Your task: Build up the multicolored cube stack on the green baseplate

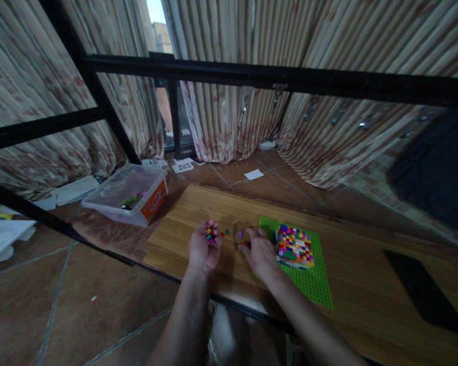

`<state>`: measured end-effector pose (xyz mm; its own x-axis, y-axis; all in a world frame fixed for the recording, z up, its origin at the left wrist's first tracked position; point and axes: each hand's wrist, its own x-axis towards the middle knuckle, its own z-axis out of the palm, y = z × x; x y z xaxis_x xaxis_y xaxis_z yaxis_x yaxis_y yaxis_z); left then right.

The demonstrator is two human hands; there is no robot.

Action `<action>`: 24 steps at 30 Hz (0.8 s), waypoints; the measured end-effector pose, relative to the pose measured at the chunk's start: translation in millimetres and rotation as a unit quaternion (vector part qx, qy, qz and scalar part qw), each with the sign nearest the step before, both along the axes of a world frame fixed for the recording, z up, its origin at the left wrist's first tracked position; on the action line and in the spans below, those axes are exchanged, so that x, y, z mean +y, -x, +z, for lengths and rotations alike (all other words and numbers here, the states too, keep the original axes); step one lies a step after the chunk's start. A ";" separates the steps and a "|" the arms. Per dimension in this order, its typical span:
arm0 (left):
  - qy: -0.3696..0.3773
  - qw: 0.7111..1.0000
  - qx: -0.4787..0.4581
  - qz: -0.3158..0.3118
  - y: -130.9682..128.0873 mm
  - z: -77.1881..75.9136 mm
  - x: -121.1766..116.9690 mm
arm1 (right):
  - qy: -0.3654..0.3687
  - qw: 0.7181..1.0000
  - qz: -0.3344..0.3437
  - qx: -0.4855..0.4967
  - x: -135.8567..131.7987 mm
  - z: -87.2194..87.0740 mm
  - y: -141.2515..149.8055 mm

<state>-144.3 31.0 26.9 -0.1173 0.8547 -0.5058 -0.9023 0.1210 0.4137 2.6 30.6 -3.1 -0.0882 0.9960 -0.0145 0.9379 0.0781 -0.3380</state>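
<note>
My left hand (pixel 205 244) is cupped palm up around several small toy bricks (pixel 210 234) in mixed colours. Just right of it, a red brick (pixel 223 234) and a green brick (pixel 228 232) lie loose on the wooden table, with a purple brick (pixel 240 234) near my right fingertips. My right hand (pixel 260 250) is low over the table, palm down with fingers curled; a bit of red shows by the thumb, too small to name. Beside that hand, a multicoloured brick block (pixel 295 246) stands on a green baseplate (pixel 316 290).
A clear plastic bin (pixel 116 213) with a few pieces inside stands left of the wooden table (pixel 183 218). A dark flat panel (pixel 423 290) lies at the table's right. Black metal bars (pixel 229 71) cross in front of curtains (pixel 221 122). Papers (pixel 254 174) lie on the tiled floor.
</note>
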 end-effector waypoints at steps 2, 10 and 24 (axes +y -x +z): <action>0.002 1.000 0.002 -0.001 -0.9 0.1 0.4 | -0.002 1.000 0.021 0.020 10.0 2.5 3.9; 0.032 0.999 0.023 0.003 -4.4 1.5 2.9 | 0.012 0.996 0.073 0.049 27.4 4.3 16.2; 0.060 0.997 0.012 0.040 -23.9 -9.9 0.4 | 0.042 0.960 0.067 0.268 24.4 25.2 17.0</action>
<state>-120.4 31.4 17.0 -0.1962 0.7754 -0.6003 -0.9009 0.0992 0.4226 -14.3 55.0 22.0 -0.2325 0.9725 -0.0112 0.6116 0.1373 -0.7792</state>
